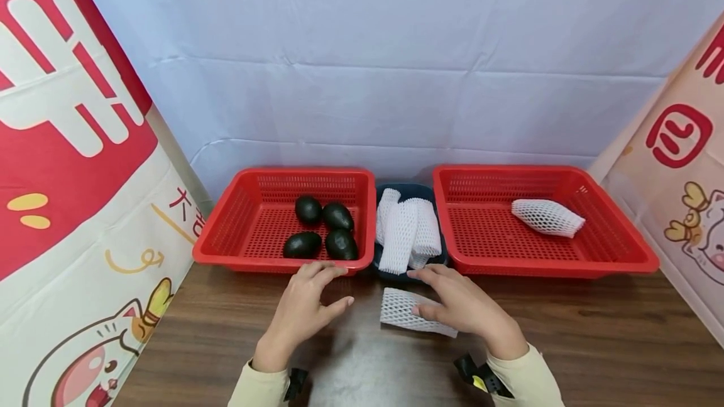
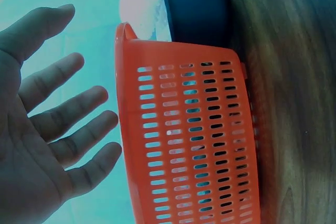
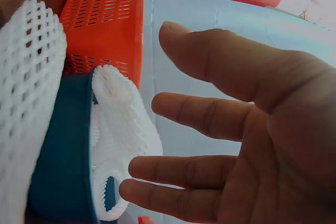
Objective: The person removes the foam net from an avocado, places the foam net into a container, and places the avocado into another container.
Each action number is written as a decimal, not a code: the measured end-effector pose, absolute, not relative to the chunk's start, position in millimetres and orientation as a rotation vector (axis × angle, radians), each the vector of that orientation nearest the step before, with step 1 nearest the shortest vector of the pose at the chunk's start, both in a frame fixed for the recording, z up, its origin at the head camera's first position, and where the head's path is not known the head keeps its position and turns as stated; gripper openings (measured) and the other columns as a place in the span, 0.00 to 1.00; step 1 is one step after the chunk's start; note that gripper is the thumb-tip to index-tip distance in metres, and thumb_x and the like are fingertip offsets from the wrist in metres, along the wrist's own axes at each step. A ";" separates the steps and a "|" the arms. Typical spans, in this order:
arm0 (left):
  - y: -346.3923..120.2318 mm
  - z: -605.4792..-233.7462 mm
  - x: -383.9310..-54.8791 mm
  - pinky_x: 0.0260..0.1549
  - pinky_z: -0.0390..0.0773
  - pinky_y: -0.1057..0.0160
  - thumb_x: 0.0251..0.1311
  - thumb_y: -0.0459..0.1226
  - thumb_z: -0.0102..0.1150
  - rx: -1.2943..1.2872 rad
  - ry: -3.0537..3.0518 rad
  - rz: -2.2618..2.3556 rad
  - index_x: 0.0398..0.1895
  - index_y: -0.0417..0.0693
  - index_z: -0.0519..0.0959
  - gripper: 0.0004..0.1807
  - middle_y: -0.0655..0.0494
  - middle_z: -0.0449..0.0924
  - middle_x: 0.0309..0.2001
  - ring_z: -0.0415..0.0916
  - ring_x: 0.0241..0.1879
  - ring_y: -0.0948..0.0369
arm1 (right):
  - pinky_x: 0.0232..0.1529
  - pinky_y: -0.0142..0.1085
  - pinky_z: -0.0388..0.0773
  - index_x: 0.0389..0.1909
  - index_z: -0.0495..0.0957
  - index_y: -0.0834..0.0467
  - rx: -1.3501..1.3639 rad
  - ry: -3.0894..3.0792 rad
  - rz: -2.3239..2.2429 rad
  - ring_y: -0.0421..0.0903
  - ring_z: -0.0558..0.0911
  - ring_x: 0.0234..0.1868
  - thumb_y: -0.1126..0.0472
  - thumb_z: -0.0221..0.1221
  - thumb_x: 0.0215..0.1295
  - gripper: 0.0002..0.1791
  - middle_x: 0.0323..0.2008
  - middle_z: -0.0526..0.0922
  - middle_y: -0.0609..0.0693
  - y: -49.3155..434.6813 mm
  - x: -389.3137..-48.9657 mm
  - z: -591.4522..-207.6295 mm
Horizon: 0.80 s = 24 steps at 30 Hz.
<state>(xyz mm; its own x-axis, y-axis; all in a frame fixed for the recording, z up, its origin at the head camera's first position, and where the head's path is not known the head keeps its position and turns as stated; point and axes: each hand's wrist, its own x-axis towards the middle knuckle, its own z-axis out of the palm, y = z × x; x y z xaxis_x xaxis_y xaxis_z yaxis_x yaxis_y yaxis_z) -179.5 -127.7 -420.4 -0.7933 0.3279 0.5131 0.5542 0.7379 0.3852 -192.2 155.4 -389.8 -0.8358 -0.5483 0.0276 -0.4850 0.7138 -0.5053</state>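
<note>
My left hand (image 1: 305,306) hovers at the front rim of the left red basket (image 1: 226,260), fingers spread and holding nothing. Several dark avocados (image 1: 302,245) lie in that basket's right half. Over a flat white foam net sleeve (image 1: 407,311) on the table is my right hand (image 1: 460,300), its fingers extended and apart; whether it touches the sleeve I cannot tell. In the right wrist view the palm and fingers hold nothing. More foam net sleeves (image 1: 398,237) fill a dark blue bin (image 1: 380,267) between the baskets.
A second red basket (image 1: 543,265) stands to the right, with a net-covered item (image 1: 547,217) inside it. The wooden table (image 1: 186,344) runs along the front. A pale cloth (image 1: 362,80) hangs behind, and printed panels (image 1: 85,237) flank both sides.
</note>
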 end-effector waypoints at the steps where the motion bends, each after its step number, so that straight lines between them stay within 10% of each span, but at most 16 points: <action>1: -127.3 -421.2 -179.0 0.43 0.71 0.51 0.43 0.46 0.72 -0.686 -2.521 -0.744 0.43 0.50 0.82 0.22 0.57 0.77 0.43 0.72 0.45 0.58 | 0.50 0.51 0.69 0.57 0.74 0.59 -0.856 2.787 -0.775 0.55 0.72 0.53 0.54 0.66 0.54 0.28 0.52 0.73 0.57 156.4 -191.4 -390.5; 24: -113.9 -438.1 -173.6 0.37 0.71 0.50 0.43 0.49 0.71 -0.726 -2.789 -0.662 0.48 0.52 0.80 0.26 0.49 0.73 0.49 0.70 0.47 0.53 | 0.52 0.53 0.67 0.56 0.72 0.65 -0.829 2.699 -0.788 0.57 0.71 0.55 0.60 0.69 0.49 0.32 0.53 0.74 0.59 155.8 -195.1 -424.8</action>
<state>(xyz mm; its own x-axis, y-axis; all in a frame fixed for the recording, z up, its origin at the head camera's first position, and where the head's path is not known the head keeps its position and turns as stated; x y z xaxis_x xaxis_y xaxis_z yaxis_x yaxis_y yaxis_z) -173.6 -113.9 -438.1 -0.8634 0.4181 0.2823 0.5004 0.7810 0.3737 -195.1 155.8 -424.8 -0.8197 -0.5712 -0.0416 -0.4591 0.6988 -0.5485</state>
